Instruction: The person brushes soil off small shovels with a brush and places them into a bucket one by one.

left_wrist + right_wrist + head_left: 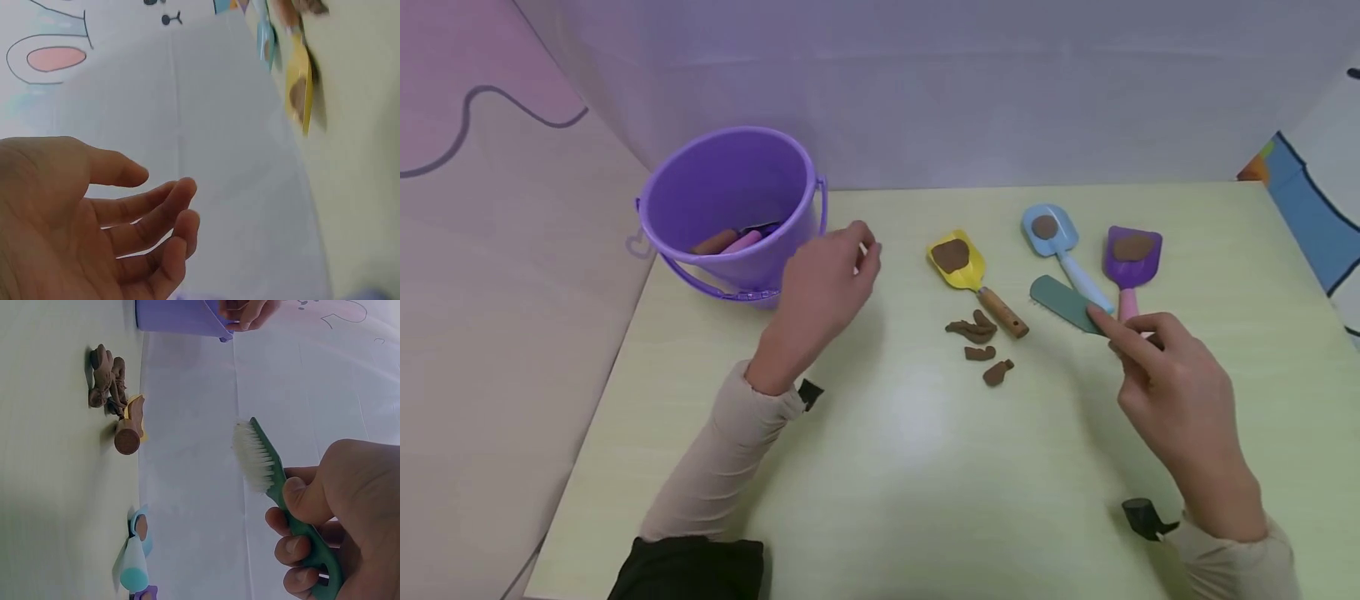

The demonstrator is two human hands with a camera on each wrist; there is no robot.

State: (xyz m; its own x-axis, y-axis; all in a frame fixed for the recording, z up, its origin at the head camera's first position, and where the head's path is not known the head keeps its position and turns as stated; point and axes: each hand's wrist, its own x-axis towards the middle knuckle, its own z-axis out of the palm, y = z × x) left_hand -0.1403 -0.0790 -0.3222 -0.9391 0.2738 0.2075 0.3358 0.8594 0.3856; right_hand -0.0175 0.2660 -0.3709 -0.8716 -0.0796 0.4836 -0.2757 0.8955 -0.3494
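Note:
A green brush (265, 456) with white bristles is held by its handle in my right hand (1180, 392), raised over the right part of the table. In the head view its green back (1063, 302) faces up, close to the blue shovel (1051, 233). My left hand (827, 287) hovers beside the purple bucket (730, 208), fingers loosely bent and holding nothing, as the left wrist view shows. A yellow shovel (964, 271) with a wooden handle and a purple shovel (1131, 271) with a pink handle lie on the table. Each shovel bears a flat brown patch.
Several brown clay-like pieces (973, 329) lie below the yellow shovel. Inside the bucket are a pink handle (742, 242), a brown handle (715, 242) and darker items partly hidden. A pale cloth (962, 108) hangs behind the table (910, 483).

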